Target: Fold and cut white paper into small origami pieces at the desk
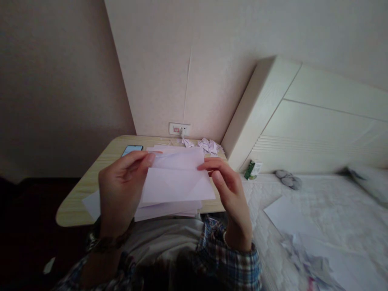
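Between my two hands is a folded sheet of white paper, its lower flap tilted toward me. My left hand pinches the sheet's upper left edge between thumb and index finger. On the right edge, the fingers of my right hand touch the paper near its crease, with the thumb held a little apart. Beneath the folded sheet lies a stack of white paper at the front of the small wooden table. Part of the stack is hidden by the sheet and my left hand.
A phone lies at the table's back left. Small folded paper pieces are heaped at the back right, below a wall socket. On the right, the bed bears loose paper, a small green-white box and a grey fuzzy item.
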The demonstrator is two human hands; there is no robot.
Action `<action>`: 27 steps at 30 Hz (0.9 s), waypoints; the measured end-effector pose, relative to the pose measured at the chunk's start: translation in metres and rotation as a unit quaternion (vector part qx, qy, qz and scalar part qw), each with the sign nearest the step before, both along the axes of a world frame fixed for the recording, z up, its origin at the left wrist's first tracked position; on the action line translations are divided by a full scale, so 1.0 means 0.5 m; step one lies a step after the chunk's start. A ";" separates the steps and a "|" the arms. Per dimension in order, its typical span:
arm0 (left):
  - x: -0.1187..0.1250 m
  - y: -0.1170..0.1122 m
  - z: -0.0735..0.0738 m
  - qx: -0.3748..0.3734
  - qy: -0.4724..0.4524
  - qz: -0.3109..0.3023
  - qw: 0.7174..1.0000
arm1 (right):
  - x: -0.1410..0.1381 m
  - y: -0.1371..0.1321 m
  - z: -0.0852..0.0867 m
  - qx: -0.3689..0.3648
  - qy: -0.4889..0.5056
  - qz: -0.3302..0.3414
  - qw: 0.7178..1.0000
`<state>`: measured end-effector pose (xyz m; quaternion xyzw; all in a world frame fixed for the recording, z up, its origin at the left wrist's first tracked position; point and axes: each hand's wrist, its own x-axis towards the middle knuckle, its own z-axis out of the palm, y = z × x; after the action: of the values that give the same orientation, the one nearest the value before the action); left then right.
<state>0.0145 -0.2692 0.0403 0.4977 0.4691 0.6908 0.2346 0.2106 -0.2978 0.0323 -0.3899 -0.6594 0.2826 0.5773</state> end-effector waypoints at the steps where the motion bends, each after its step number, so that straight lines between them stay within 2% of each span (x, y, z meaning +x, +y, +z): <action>1: -0.001 0.001 -0.003 0.008 -0.003 0.009 1.000 | 0.000 -0.001 0.000 -0.013 0.000 0.007 1.000; 4: -0.004 0.002 -0.010 0.025 -0.006 0.026 0.999 | -0.002 -0.002 -0.001 -0.049 -0.008 0.037 0.998; 9: -0.007 0.000 -0.008 0.022 0.012 0.029 0.999 | -0.001 -0.002 -0.001 -0.043 -0.018 0.071 0.996; 17: -0.001 -0.001 -0.010 0.023 0.031 0.035 0.999 | 0.001 -0.001 -0.006 -0.071 0.055 0.086 0.992; 23: -0.005 0.003 -0.015 0.037 -0.005 0.018 0.999 | 0.010 -0.001 -0.009 -0.039 0.055 0.087 0.994; 27: -0.006 0.006 -0.014 0.039 -0.024 -0.010 0.999 | 0.012 -0.002 -0.010 0.023 0.020 0.022 0.999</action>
<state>0.0113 -0.2662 0.0334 0.4942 0.4312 0.7178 0.2336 0.2164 -0.2990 0.0275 -0.3563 -0.6628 0.2878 0.5924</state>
